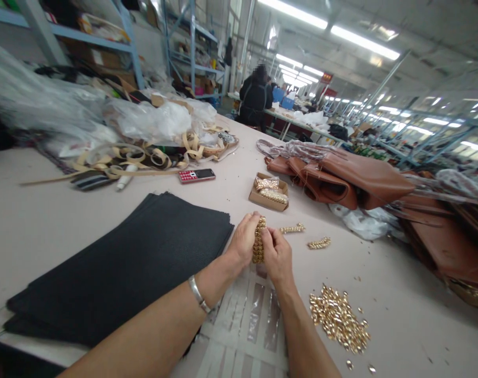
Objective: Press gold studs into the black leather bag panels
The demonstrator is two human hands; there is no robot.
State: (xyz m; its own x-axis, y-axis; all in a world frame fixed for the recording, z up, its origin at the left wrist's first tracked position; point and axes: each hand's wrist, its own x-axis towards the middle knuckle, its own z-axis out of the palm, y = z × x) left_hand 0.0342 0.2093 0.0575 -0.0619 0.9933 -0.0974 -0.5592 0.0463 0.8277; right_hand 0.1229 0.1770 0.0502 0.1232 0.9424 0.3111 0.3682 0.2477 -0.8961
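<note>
Between my two hands is a bundle of gold bead-like chain strips (258,242), held upright above the table. My left hand (243,239) is closed round its left side, and my right hand (277,252) pinches it from the right. Two short gold strips, one partly behind my right hand (293,229) and one farther right (319,243), lie on the table. A loose pile of small gold pieces (339,317) is spread right of my right forearm. Beyond my hands stands a small cardboard box (258,197) with bagged gold pieces inside.
Black sheets (128,262) are stacked at left. Behind them lie a red and black phone (197,176), tan strips (144,157) and clear plastic bags (144,121). Brown leather bags (357,173) are heaped at right. Taped clear plastic (242,320) lies under my forearms. A person (257,97) is far back.
</note>
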